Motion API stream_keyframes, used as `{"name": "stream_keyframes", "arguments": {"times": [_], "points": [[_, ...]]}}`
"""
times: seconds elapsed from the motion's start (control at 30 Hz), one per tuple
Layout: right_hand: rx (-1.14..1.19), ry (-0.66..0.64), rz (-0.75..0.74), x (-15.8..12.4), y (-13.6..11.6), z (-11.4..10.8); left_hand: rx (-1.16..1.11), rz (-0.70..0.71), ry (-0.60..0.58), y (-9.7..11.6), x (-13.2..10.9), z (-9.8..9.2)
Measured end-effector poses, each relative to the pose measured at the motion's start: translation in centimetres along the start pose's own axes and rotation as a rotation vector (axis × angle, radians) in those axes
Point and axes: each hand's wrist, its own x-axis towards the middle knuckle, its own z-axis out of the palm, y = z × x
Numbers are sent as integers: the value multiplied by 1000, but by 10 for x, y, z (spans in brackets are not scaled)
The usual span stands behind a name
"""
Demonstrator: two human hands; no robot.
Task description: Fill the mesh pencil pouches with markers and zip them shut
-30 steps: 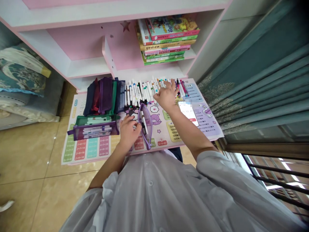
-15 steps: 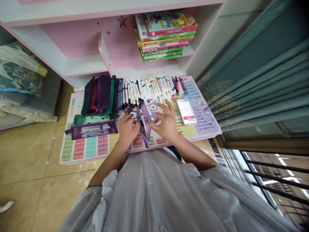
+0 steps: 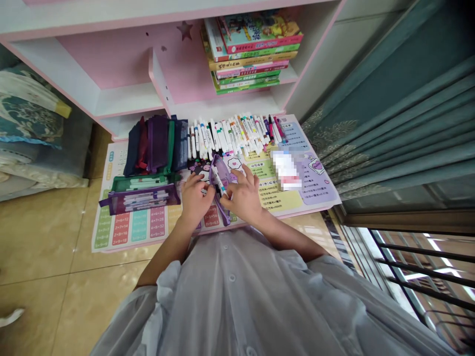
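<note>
Centrally, your left hand (image 3: 193, 198) curls on the edge of the open pouch (image 3: 221, 174), which lies mid-frame on the mat (image 3: 137, 227). Your right hand (image 3: 243, 195) pinches a marker (image 3: 219, 185) at its mouth, with the other fingers spread. Left of it lie two filled cases (image 3: 143, 198), with dark bags (image 3: 156, 143) stacked behind. A marker row (image 3: 230, 136) runs above, and a phone (image 3: 286, 170) lies to the right. Books (image 3: 252, 49) fill the pink shelf (image 3: 122, 101); a curtain (image 3: 389, 109) hangs at right.

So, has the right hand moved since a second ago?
Yes. The right hand has come back from the row of markers by the shelf, toward the person, to the purple pencil case beside the left hand.
</note>
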Motion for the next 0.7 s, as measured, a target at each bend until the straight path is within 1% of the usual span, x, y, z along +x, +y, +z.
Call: {"name": "stream_keyframes", "arguments": {"times": [0.07,0.23,0.5,0.6,0.7], "points": [[-18,-11,-2,4,-4,1,-3,2,3,1,0,0],[-90,-121,-14,11,-10,6,-2,-7,-6,1,1,-1],[-143,-191,-12,16,-11,8,1,-13,-13,-1,0,-1],[-127,-186,-12,14,-10,6,-7,-12,-9,1,1,-1],[-87,-125,-21,17,-4,4,-11,-10,-8,2,1,-1]]}}
